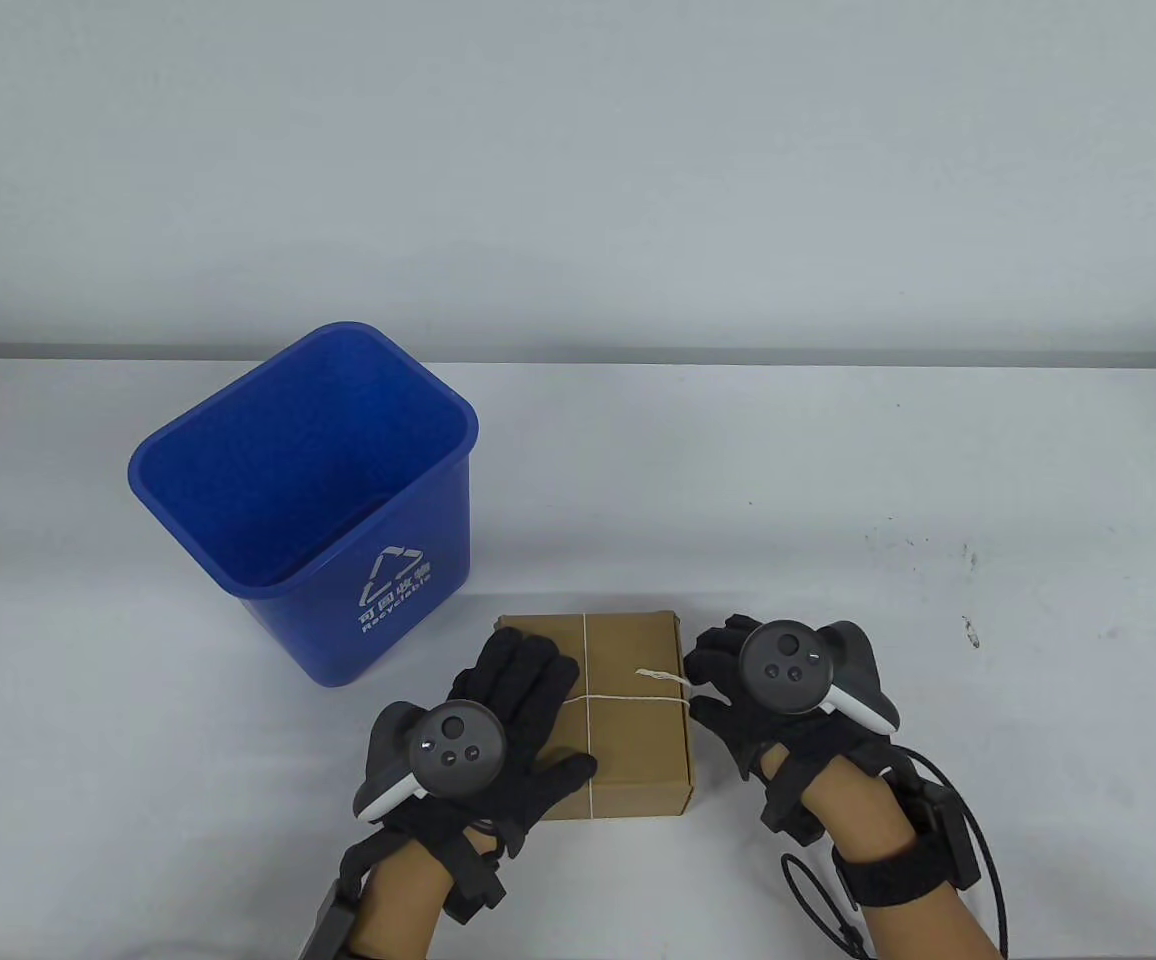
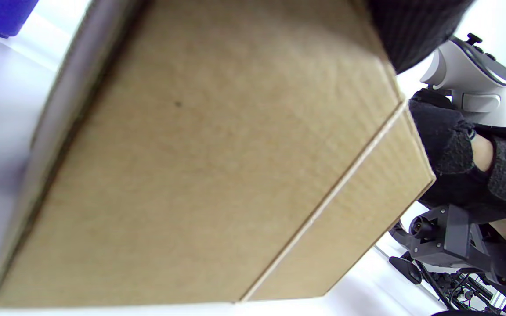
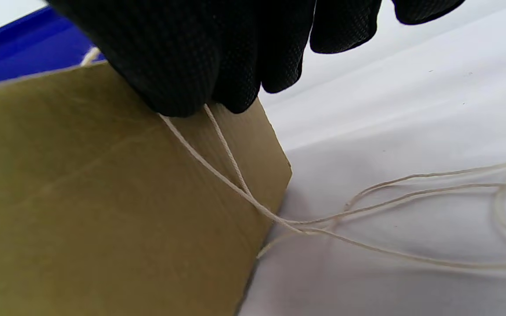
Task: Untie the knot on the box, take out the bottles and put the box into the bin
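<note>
A flat brown cardboard box lies near the table's front edge, tied crosswise with thin white string. My left hand lies flat on the box's left part with straight, spread fingers; the left wrist view shows the box's side close up. My right hand is at the box's right edge. In the right wrist view its fingertips pinch the string at the top edge of the box. Loose string loops trail onto the table. No bottles are visible.
An upright blue recycling bin stands just behind and left of the box, nothing visible inside it. The white table stretches to the right and back. A cable hangs from my right wrist.
</note>
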The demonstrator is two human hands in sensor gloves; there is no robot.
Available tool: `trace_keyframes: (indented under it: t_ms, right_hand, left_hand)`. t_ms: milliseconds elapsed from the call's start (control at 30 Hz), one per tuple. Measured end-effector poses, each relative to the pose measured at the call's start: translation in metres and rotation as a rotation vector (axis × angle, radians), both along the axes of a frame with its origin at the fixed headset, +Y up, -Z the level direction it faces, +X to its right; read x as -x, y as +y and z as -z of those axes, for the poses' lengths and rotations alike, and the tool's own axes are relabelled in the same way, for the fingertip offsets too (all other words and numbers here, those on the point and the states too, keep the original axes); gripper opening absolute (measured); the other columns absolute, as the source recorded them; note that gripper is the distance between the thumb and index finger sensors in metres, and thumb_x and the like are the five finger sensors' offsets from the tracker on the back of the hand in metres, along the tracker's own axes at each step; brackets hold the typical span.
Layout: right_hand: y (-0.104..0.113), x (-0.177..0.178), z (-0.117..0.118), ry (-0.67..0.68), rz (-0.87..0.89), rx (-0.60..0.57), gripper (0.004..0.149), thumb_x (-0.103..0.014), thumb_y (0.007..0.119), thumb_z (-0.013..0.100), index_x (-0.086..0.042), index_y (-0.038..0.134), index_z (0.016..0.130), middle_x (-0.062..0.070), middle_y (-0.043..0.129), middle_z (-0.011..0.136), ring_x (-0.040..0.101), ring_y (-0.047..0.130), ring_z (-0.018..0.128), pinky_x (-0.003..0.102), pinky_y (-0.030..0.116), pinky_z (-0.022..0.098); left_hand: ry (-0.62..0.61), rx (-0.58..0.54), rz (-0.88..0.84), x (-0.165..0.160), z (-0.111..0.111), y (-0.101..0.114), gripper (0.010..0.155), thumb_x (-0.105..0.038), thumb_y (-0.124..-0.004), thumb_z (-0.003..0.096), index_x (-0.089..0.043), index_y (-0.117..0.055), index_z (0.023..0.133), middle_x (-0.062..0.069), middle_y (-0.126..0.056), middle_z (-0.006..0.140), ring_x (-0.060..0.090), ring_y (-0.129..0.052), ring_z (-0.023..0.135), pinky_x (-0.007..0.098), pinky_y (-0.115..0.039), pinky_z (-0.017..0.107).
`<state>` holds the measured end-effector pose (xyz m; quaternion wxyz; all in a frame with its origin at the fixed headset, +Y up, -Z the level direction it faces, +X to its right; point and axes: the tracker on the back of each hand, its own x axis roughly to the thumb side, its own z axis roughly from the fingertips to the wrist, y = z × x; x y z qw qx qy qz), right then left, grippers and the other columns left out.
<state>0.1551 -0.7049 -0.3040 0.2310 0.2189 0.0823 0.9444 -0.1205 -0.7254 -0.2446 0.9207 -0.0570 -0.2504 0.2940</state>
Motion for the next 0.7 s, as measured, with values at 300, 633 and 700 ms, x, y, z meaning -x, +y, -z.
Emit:
trace_keyframes:
  t_ms: [300,633,700]
  right_hand:
    - [-0.004,-0.002,0.003,-0.013,0.023,0.023,0.036,-0.029,0.082,0.046,-0.011,0.086,0.077,0.009,0.074,0.094,0.052,0.057,0.096,0.071,0.047,0.063]
    - [-0.021,-0.036,0.024,-0.150,-0.083,0.093,0.036,-0.029,0.081,0.047,-0.011,0.085,0.077,0.010,0.074,0.094,0.053,0.057,0.095,0.072,0.047,0.063]
    - [-0.024,-0.043,0.027,-0.177,-0.101,0.102,0.036,-0.029,0.081,0.047,-0.011,0.085,0.077,0.010,0.074,0.093,0.053,0.057,0.095,0.072,0.047,0.063]
  left_hand:
    - [0.004,0.000,-0.001,0.001,0.000,0.000,0.090,-0.063,-0.068,0.0492,-0.022,-0.026,0.118,0.003,-0.013,0.121,0.038,0.002,0.112,0.077,-0.022,0.074]
    - [0.004,0.000,-0.002,0.002,0.000,-0.001,0.090,-0.063,-0.068,0.0492,-0.022,-0.027,0.118,0.003,-0.013,0.121,0.038,0.002,0.112,0.077,-0.022,0.074]
    - [0.004,0.000,-0.002,0.002,0.000,-0.001,0.090,-0.063,-0.068,0.0492,-0.022,-0.027,0.118,0.004,-0.013,0.121,0.038,0.002,0.112,0.077,-0.022,0.074]
